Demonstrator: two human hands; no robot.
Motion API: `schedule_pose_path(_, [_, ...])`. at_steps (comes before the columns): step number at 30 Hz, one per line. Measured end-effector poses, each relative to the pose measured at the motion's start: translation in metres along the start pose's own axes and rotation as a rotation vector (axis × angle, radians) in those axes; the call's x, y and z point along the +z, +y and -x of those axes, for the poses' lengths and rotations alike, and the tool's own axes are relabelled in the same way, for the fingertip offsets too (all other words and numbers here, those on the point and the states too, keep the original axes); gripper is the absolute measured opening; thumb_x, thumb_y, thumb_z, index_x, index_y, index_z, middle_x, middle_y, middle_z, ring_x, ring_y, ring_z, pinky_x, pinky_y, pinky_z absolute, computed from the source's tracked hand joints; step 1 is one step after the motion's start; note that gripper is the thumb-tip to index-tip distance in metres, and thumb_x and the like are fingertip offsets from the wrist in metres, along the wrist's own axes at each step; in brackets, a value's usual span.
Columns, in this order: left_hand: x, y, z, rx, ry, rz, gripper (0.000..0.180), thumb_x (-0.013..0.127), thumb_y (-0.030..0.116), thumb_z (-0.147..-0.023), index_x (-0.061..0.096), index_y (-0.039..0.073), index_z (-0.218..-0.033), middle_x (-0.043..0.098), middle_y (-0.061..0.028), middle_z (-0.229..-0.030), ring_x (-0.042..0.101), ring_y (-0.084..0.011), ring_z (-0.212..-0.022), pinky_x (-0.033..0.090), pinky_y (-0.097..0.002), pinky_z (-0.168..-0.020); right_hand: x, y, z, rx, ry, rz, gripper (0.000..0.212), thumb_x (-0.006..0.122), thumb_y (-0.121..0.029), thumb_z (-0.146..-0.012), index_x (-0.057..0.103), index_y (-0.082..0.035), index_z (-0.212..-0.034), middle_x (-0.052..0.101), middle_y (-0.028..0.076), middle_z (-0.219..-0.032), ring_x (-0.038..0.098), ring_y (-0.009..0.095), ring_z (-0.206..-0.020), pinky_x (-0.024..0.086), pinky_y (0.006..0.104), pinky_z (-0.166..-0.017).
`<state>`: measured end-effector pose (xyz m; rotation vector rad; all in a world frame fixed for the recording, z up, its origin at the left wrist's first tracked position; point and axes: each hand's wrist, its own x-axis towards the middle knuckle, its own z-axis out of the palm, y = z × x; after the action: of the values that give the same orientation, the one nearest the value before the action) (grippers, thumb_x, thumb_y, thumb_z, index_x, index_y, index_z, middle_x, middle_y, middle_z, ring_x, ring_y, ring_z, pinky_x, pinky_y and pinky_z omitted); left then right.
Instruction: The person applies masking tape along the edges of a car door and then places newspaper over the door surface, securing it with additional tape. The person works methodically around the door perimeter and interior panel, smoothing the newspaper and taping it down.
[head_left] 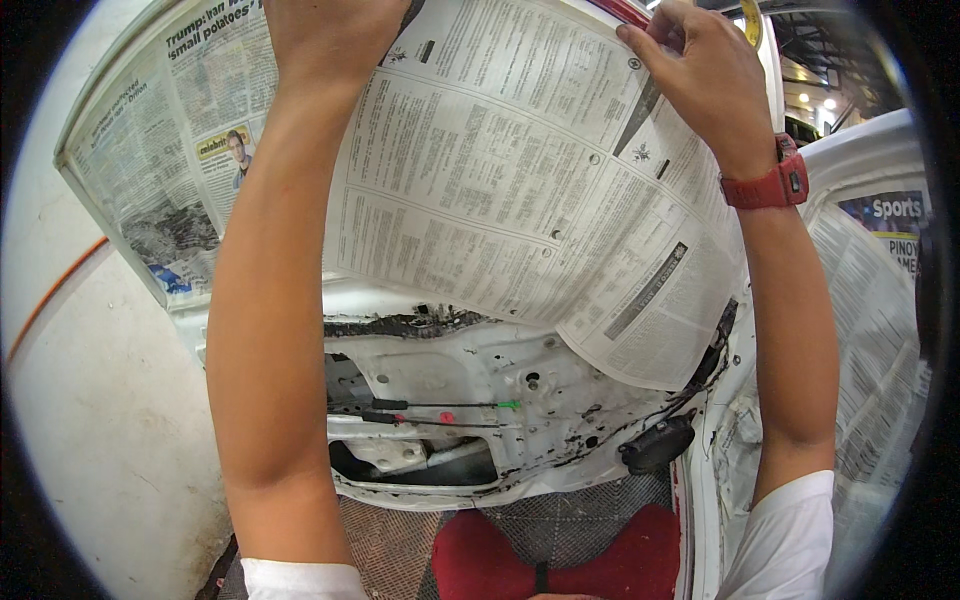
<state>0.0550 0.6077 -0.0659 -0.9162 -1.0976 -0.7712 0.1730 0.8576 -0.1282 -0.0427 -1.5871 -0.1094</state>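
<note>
A large newspaper sheet [480,170] covers the upper part of a white car door [480,360], and its lower right corner hangs loose over the bare metal. At the top edge of the view, my left hand [335,35] is at the sheet's upper left; its fingers are cut off. My right hand [705,70] has its fingers curled closed at the sheet's upper right edge, beside a red strip [615,10]. What they pinch, if anything, is hidden. Just past that hand shows part of a yellow tape roll [750,22]. A red watch [765,180] is on my right wrist.
More newspaper [150,200] covers a pane at the left. Another papered white panel [860,330] stands at the right. Openings, cables [440,405] and a black part [657,443] show on the door. Below are a red cushion [560,560] and dark matting [390,540].
</note>
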Motion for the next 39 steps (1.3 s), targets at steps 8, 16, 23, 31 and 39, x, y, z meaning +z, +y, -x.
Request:
schedule_pose_path(8, [0.007,0.004,0.004,0.011,0.075,-0.05,0.032,0.09,0.006,-0.087,0.075,0.005,-0.116,0.082,-0.0148,-0.095,0.081,-0.0291,-0.092,0.062,-0.041,-0.085,-0.005,-0.001,-0.001,0.013,-0.014,0.049,0.029,0.082,-0.03,-0.098,0.077,-0.003,-0.088,0.077,0.018,-0.089,0.075,0.036,-0.093,0.058,0.0487,-0.091])
schedule_pose_path(16, [0.009,0.008,0.0,-0.052,0.056,-0.042,0.034,0.092,0.009,-0.087,0.073,0.004,-0.114,0.082,-0.0156,-0.093,0.082,-0.0308,-0.089,0.062,-0.0428,-0.081,0.001,0.005,-0.01,0.057,-0.107,0.075,0.029,0.078,-0.033,-0.1,0.077,-0.005,-0.091,0.079,0.017,-0.094,0.077,0.035,-0.098,0.058,0.0484,-0.097])
schedule_pose_path(23, [-0.013,0.02,-0.006,-0.303,0.016,-0.118,0.039,0.094,0.014,-0.088,0.07,0.005,-0.118,0.079,-0.0142,-0.087,0.08,-0.0331,-0.085,0.061,-0.0457,-0.077,0.003,0.009,-0.009,0.002,-0.079,0.052,0.03,0.078,-0.032,-0.101,0.078,-0.004,-0.091,0.079,0.018,-0.094,0.077,0.036,-0.098,0.058,0.0486,-0.099])
schedule_pose_path(31, [0.004,0.026,0.029,-0.267,-0.186,0.089,0.032,0.068,0.025,-0.113,0.08,0.011,-0.14,0.082,-0.0132,-0.132,0.079,-0.0232,-0.116,0.063,-0.0368,-0.1,0.001,0.011,-0.009,0.021,-0.085,0.019,0.028,0.08,-0.033,-0.098,0.078,-0.006,-0.089,0.079,0.017,-0.091,0.077,0.036,-0.096,0.059,0.0487,-0.093])
schedule_pose_path(39, [0.057,0.051,0.054,-0.249,-0.131,0.148,0.035,0.073,0.022,-0.108,0.08,-0.003,-0.132,0.085,-0.0159,-0.123,0.08,-0.0236,-0.111,0.059,-0.0355,-0.103,0.005,0.014,-0.003,0.022,-0.025,-0.03,0.028,0.081,-0.033,-0.097,0.079,-0.006,-0.09,0.08,0.016,-0.09,0.078,0.036,-0.095,0.059,0.0499,-0.09])
